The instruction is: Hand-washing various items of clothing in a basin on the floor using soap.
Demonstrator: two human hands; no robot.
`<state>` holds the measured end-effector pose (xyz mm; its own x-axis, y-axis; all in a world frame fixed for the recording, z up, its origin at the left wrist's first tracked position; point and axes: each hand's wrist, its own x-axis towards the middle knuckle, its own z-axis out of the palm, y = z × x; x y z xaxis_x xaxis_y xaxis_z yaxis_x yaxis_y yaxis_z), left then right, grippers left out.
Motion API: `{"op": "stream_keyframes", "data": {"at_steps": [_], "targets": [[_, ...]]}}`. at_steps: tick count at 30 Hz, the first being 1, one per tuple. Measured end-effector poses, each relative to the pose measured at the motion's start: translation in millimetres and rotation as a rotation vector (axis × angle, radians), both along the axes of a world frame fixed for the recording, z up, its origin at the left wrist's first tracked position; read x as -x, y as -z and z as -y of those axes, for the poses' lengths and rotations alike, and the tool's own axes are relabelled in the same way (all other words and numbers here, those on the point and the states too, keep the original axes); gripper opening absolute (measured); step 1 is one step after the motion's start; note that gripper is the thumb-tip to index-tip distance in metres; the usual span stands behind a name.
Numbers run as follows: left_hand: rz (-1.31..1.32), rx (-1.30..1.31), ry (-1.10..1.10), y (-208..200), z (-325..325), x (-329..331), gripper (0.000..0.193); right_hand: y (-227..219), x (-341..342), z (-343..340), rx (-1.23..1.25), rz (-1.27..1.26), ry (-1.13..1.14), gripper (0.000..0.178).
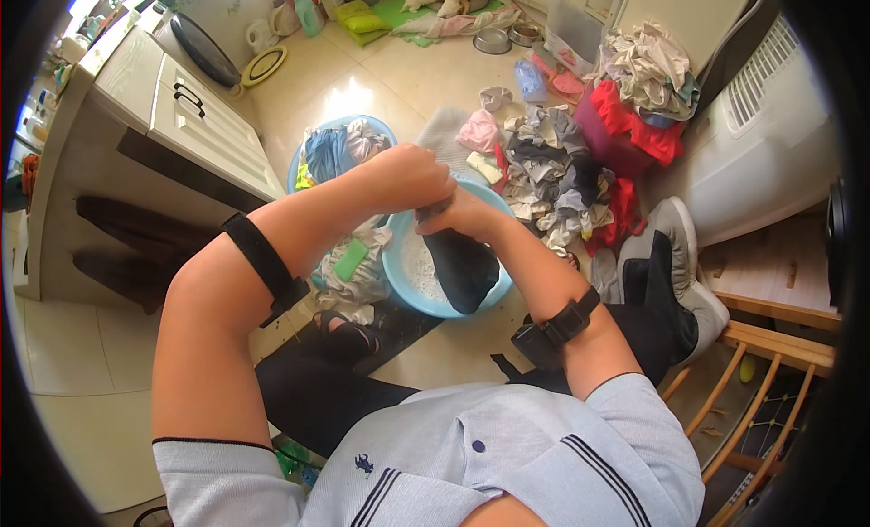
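Note:
Both of my hands are closed on a black sock [464,271] above a light blue basin [397,278]. My left hand [415,175] is a fist at the upper end of the sock, and its fingers are partly hidden. Just below and to the right, my right hand [464,215] wraps round the sock, whose wide dark end hangs down over the basin. White suds [420,266] show in the water beneath it.
Another blue basin [388,128] full of clothes stands beyond my left forearm. A clothes heap [557,169] lies on the right, beside a red tub [609,119] piled with laundry. A green soap bar [351,260] rests on cloth at left. White cabinets [204,128] line the left.

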<state>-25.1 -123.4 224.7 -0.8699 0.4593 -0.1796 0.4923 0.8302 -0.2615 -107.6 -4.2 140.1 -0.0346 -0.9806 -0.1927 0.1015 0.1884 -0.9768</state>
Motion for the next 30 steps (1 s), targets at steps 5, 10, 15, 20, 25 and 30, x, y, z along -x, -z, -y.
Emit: {"op": "stream_keyframes", "data": {"at_steps": [5,10,15,20,25,30], "targets": [[0.233,0.073,-0.363,14,-14,3,0.011,20,-15,1,-0.027,-0.339,0.166,0.043],[0.364,-0.049,-0.582,15,-16,5,0.013,29,-29,-3,0.029,-0.578,0.347,0.040],[0.377,-0.272,-0.820,37,-8,-10,0.017,30,-31,-6,-0.040,-0.812,0.420,0.041],[0.336,-0.840,-1.144,41,-22,-36,0.023,47,-27,-11,0.287,-0.880,0.525,0.036],[0.400,-1.697,-1.572,38,-46,-42,0.018,59,-18,-5,0.376,-0.715,0.720,0.034],[0.469,-2.554,-1.468,42,-69,-44,0.022,73,-19,5,0.303,-0.441,0.979,0.032]]}}
